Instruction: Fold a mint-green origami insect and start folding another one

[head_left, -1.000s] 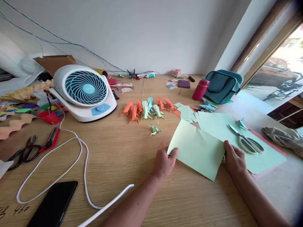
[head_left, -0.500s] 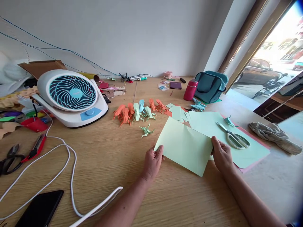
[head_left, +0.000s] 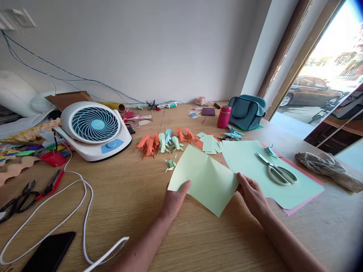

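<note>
A wooden table (head_left: 136,196) runs to a white wall; my left hand (head_left: 172,200) pinches the left corner of a pale green sheet (head_left: 205,179), my right hand (head_left: 251,194) pinches its right edge, so it hangs just above the wood; scissors (head_left: 276,170) lie on a paper stack (head_left: 295,190) beside it; folded paper figures (head_left: 164,141) and a fan (head_left: 95,128) sit beyond.

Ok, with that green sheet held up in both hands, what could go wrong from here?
The green sheet is pinched only at its corners by the left hand and right hand, so it may bend or crease. The fan faces it; if running, it might flutter it. Its far edge could brush the small paper crane.
</note>
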Tool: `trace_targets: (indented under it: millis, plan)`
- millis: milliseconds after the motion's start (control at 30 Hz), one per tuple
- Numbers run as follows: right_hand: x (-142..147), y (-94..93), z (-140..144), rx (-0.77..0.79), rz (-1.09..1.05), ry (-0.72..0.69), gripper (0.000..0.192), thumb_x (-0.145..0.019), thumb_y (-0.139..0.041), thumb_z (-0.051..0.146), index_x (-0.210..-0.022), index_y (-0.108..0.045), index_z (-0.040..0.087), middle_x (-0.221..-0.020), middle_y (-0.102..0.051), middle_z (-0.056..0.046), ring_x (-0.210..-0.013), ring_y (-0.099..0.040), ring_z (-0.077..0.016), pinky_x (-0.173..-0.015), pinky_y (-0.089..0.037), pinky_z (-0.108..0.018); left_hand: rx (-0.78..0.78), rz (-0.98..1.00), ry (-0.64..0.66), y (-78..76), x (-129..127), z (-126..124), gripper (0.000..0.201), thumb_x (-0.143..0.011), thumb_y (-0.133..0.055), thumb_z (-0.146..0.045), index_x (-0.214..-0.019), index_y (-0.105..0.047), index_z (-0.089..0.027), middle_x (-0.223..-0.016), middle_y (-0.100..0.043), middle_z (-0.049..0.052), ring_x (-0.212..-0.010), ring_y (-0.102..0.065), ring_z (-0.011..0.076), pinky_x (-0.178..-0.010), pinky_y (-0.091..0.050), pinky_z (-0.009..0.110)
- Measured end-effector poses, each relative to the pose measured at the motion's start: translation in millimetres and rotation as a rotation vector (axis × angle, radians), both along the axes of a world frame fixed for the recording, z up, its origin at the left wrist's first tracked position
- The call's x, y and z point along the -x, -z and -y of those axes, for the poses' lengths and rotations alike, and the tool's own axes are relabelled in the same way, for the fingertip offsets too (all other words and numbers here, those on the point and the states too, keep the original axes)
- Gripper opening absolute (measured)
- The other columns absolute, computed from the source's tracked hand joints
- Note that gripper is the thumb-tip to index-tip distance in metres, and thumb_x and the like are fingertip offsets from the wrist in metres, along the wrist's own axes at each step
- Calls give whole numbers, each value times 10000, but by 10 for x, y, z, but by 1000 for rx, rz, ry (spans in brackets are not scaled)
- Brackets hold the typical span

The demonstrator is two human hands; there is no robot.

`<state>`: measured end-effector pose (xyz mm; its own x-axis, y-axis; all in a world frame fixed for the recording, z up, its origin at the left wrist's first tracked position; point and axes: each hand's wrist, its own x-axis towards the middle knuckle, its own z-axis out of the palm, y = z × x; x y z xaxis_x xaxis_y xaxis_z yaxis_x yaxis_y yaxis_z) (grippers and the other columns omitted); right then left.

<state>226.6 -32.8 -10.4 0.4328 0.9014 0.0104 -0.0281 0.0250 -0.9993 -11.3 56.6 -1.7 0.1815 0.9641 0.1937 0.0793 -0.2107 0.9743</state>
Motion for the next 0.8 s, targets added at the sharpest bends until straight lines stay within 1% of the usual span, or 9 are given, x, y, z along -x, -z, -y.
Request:
trace_targets:
  millis: [67, 133, 233, 333, 400, 467, 567, 633, 800]
  plan:
    - [-4, 11, -9, -6, 45, -63, 472, -919, -509, 603, -735, -640, 189, -660, -588, -18, -649, -537, -157, -656, -448, -282, -107, 22, 17, -204, 50, -32, 168, -824, -667, -308, -922, -682, -172, -876, -714, 56, -826, -672, 209, -764, -550, 323]
    - [-5, 15, -17, -18, 69, -106, 478, -932, -473, 610, -939, -697, 188, -785, -663, -49, -702, -576, -173, -694, -464, -301, -294, 36, -21, -467, 129, -23, 80, -868, -635, -266, -879, -644, -187, -815, -669, 19, -773, -633, 168, -721, -522, 281]
    - [-13, 22, -23, -22, 112, -118, 506, -943, -447, 610, -1086, -699, 196, -899, -698, -69, -717, -583, -171, -707, -473, -308, -759, -130, -150, -835, 301, 100, 49, -872, -628, -156, -881, -644, -201, -846, -630, 12, -814, -592, 152, -768, -483, 271]
    - [-35, 40, -25, -14, 194, -86, 486, -938, -466, 600, -1062, -713, 200, -875, -694, -65, -719, -587, -176, -696, -475, -306, -1185, -392, -52, -979, 479, 344, 185, -896, -566, -129, -1021, -681, -203, -894, -645, 49, -861, -562, 180, -796, -459, 308]
    - [-55, 50, -19, -40, 253, -54, 465, -938, -474, 588, -1043, -716, 205, -865, -680, -60, -703, -579, -173, -677, -473, -307, -1320, -530, 99, -903, 554, 549, 227, -946, -480, -136, -1045, -678, -188, -899, -671, 58, -858, -560, 185, -845, -440, 344]
    - [-72, 48, 4, -61, 355, -28, 440, -945, -476, 566, -1045, -714, 209, -862, -676, -59, -704, -578, -171, -703, -473, -317, -1353, -625, 199, -726, 585, 760, 232, -956, -456, -113, -1009, -675, -168, -862, -671, 50, -854, -578, 180, -885, -425, 360]
    - [-85, 12, 105, -48, 441, -8, 404, -939, -504, 539, -1047, -704, 204, -854, -678, -60, -701, -592, -174, -691, -481, -322, -1208, -774, 285, -408, 585, 1023, 189, -918, -492, -51, -910, -643, -165, -846, -665, 39, -859, -609, 178, -911, -454, 373]
    - [-76, -34, 235, -32, 487, -25, 364, -950, -502, 499, -1063, -692, 209, -894, -689, -64, -733, -609, -179, -697, -490, -320, -1093, -783, 359, -240, 584, 1121, 229, -913, -438, -33, -896, -628, -160, -987, -687, 79, -958, -628, 193, -924, -489, 367]
    - [12, -132, 746, -21, 725, -162, 254, -980, -479, 352, -1069, -690, 242, -978, -704, -72, -890, -657, -223, -752, -515, -336, -888, -894, 565, -66, 592, 1133, 399, -830, -395, 10, -1108, -628, -156, -1258, -648, 114, -1127, -614, 224, -962, -519, 380]
